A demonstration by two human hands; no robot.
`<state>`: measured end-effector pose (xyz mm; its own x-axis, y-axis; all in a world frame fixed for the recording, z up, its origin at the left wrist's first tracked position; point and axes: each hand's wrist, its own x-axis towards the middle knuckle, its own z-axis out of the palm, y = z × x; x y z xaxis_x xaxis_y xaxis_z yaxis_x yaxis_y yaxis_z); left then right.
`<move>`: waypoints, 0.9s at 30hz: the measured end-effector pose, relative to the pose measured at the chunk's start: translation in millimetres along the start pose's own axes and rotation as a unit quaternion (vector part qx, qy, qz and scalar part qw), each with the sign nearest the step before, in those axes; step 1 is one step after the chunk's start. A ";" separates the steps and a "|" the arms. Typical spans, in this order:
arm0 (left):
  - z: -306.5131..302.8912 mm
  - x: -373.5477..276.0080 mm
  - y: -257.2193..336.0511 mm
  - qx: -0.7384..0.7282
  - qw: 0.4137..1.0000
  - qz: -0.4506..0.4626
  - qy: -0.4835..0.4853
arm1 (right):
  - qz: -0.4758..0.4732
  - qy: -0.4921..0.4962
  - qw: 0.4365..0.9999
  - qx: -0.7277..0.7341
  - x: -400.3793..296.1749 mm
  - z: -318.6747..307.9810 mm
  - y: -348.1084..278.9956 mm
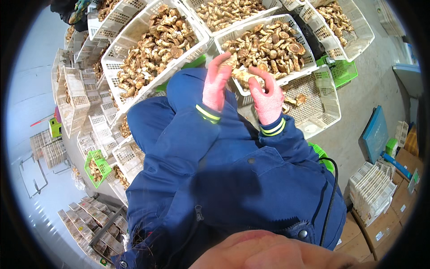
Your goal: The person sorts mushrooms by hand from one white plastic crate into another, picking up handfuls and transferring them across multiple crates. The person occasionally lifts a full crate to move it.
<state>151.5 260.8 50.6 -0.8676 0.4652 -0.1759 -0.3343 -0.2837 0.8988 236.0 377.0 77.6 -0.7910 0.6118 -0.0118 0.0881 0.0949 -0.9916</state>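
Pink-gloved, my left hand [215, 82] pinches a brown-and-cream mushroom, its thumb side turned toward my other hand. My right hand [267, 95], gloved alike, has its thumb and fingers on a pale, thick-stemmed mushroom [245, 76]. Whether both hands grip this one mushroom or two that touch, I cannot tell. Both hands hover over the near edge of a white plastic crate [284, 80] heaped with mushrooms [268, 47]. Beneath the right forearm, another white crate [312, 117] holds a few mushrooms [295, 100].
Left of my knees stands a large white crate [106, 64] of mushrooms, with more crates behind it. A green basket [347, 72] sits at right. Farther right are a blue platform scale [375, 134], stacked white crates [371, 191] and cardboard boxes [386, 225].
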 end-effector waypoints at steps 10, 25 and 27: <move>-11.5 16.1 10.3 0.009 0.998 -0.013 0.064 | -0.287 -0.039 0.919 -0.266 14.7 7.5 -19.3; -22.2 13.6 10.7 -0.077 0.991 -0.036 0.102 | 0.054 -0.016 0.998 0.034 12.7 8.7 -15.8; -27.9 15.1 12.2 -0.176 0.980 -0.062 0.075 | 0.049 -0.019 0.991 0.126 17.7 1.7 -7.1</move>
<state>124.1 241.0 47.7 -0.8476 0.3934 -0.3561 -0.5241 -0.5160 0.6775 220.4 385.8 84.2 -0.8086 0.5780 -0.1103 0.0163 -0.1653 -0.9861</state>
